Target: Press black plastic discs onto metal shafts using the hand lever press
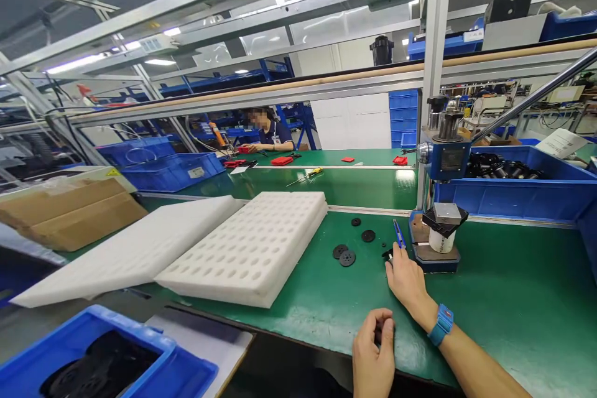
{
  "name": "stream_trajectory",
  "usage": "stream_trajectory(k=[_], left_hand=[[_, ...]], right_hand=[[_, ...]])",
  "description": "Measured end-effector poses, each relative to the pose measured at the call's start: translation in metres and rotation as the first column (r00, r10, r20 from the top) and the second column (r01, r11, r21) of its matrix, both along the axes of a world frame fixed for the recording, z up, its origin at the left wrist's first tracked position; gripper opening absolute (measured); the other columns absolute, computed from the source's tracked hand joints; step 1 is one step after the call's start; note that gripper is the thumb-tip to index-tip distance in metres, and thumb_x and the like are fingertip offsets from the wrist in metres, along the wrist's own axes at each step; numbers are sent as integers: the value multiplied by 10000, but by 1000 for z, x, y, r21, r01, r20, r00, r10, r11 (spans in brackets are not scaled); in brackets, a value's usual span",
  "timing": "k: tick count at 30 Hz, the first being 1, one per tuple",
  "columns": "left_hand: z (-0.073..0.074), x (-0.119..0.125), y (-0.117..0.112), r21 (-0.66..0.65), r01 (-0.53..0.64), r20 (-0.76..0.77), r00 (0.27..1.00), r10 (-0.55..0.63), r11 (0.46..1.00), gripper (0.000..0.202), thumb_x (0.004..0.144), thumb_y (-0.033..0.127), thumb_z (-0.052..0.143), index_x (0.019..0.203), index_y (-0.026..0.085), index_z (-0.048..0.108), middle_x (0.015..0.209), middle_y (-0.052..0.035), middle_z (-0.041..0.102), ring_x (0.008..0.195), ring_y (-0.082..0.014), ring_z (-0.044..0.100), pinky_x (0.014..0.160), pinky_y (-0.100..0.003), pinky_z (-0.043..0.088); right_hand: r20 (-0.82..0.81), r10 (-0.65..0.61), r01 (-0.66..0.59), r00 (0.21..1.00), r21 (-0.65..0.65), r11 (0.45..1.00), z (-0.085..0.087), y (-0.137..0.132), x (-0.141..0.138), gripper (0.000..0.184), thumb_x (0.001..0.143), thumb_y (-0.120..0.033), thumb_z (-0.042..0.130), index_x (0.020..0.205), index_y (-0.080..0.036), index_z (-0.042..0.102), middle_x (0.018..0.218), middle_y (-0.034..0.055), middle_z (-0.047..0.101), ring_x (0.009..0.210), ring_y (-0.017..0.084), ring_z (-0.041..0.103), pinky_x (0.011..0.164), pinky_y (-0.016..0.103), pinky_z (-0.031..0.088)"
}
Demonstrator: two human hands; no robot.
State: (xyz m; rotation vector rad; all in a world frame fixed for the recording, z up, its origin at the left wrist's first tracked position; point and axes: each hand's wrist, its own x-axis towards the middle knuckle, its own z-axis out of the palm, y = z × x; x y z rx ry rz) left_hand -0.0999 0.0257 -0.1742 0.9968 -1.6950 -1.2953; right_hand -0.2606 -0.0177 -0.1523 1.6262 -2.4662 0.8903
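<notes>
Long green tabletop [513, 298] runs across the near side of the bench. On its left, a broad, flat white foam sheet [135, 239] lies just beside a thick white foam tray [293, 255] with rows of round hollows. At right, a blue plastic bin [517, 198] of black parts sits behind a blue-and-steel bench press [448, 161], which has a white cylinder [441, 240] standing upright on its base.

Two bare hands at work, seen from where I stand. Left hand [374, 357] at the table's front edge, fingers curled, thumb near the forefinger; cannot tell whether anything is between them. Right hand [407, 278], blue band [441, 324] at the wrist, reaches in left of the press base, fingers bent together; cannot tell if they pinch.

Four flat round black discs [368, 236] lie left of it, two overlapping. Slim blue cutter [398, 232] just beyond its fingertips. Small black piece [387, 255] on the tabletop, right at those fingertips, partly hidden
</notes>
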Motion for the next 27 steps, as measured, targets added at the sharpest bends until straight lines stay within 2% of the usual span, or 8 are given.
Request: stream_trajectory(k=[4, 7, 11, 13, 15, 21, 25, 27], left_hand=[[3, -4, -20, 178, -14, -82, 996, 29, 984, 548, 879, 605, 624, 1131, 119, 643, 1035, -160, 691, 951, -251, 649, 782, -311, 509], [11, -12, -37, 165, -41, -168, 983, 69, 985, 560, 845, 488, 711, 1246, 107, 629, 1226, -191, 665, 1099, -267, 643, 895, -334, 518], [24, -19, -48, 29, -111, -188, 975, 114, 993, 485, 842, 270, 702, 1305, 142, 633, 1306, -156, 650, 1190, -266, 617, 1041, -351, 444], [26, -19, -49, -33, -151, -134, 980, 145, 988, 468, 867, 246, 655, 1323, 152, 618, 1321, -146, 643, 1211, -269, 605, 1037, -349, 436], [26, -17, -49, -87, -173, -61, 984, 168, 981, 440, 896, 270, 619, 1320, 155, 612, 1294, -142, 656, 1182, -273, 619, 1002, -348, 449], [23, 0, -50, -129, -233, 50, 969, 241, 964, 348, 899, 281, 573, 1220, 178, 658, 1128, -115, 723, 1020, -280, 679, 868, -338, 486], [18, 17, -54, -215, -209, 78, 970, 230, 954, 326, 869, 226, 560, 1169, 163, 668, 1067, -117, 725, 975, -280, 677, 836, -332, 492], [13, 22, -55, -266, -178, 84, 975, 207, 947, 312, 890, 260, 557, 1160, 150, 669, 1045, -126, 718, 944, -277, 675, 813, -334, 500]], right_hand=[[86, 70, -60, 994, -120, 991, -5, 0, -2, 484, 1005, -238, 385, 1444, -45, 455, 1298, 248, 589, 1053, 304, 677, 861, 441, 570], [216, 267, -203, 939, -278, 939, -1, 3, 3, 500, 993, -249, 449, 1477, -128, 426, 1217, 143, 650, 1038, 208, 668, 924, 363, 566], [510, 580, -345, 636, -485, 804, 10, 7, 18, 522, 939, -227, 515, 1455, -190, 445, 1217, 110, 642, 942, 165, 675, 786, 302, 600], [588, 602, -352, 540, -492, 796, 14, 10, 25, 518, 912, -221, 541, 1423, -198, 462, 1237, 112, 629, 963, 168, 678, 722, 268, 601], [634, 592, -347, 497, -480, 805, 19, 13, 31, 503, 889, -212, 564, 1385, -200, 480, 1214, 104, 635, 970, 170, 682, 699, 251, 597], [645, 619, -433, 448, -450, 782, 30, 21, 40, 477, 874, -177, 574, 1340, -207, 482, 1132, 73, 667, 991, 175, 683, 759, 269, 591], [461, 637, -519, 618, -370, 771, 34, 26, 39, 714, 799, -188, 693, 1459, -234, 424, 1269, 84, 597, 1078, 201, 620, 898, 341, 557], [331, 653, -553, 681, -352, 755, 35, 28, 37, 756, 802, -216, 724, 1491, -231, 413, 1264, 89, 578, 1052, 207, 602, 914, 366, 534]])
